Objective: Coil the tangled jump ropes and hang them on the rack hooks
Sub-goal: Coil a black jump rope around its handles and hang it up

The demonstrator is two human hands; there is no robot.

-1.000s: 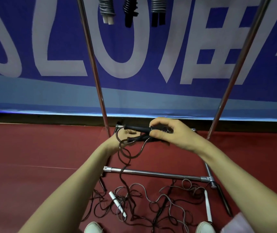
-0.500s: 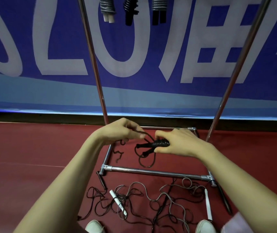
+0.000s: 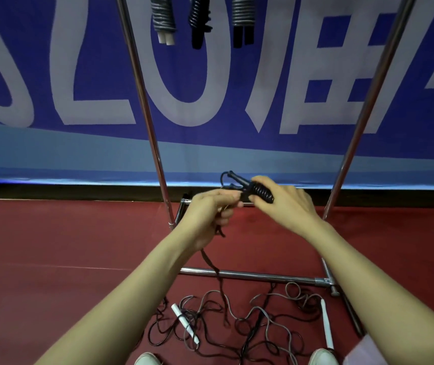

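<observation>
Blue banner on the wall, red floor, shoe tips at the bottom edge.
Banner is dark blue with big pale-grey letters and characters, cropped at the top and sides. A light-blue band runs along its lower part, with a bright thin edge below. A black skirting strip sits between banner and floor. The floor is matte dark red with a faint pale line crossing the left side. Two white shoe toes, one left of centre and one to the right. Bit of pale pink cloth just beside the right one.
</observation>
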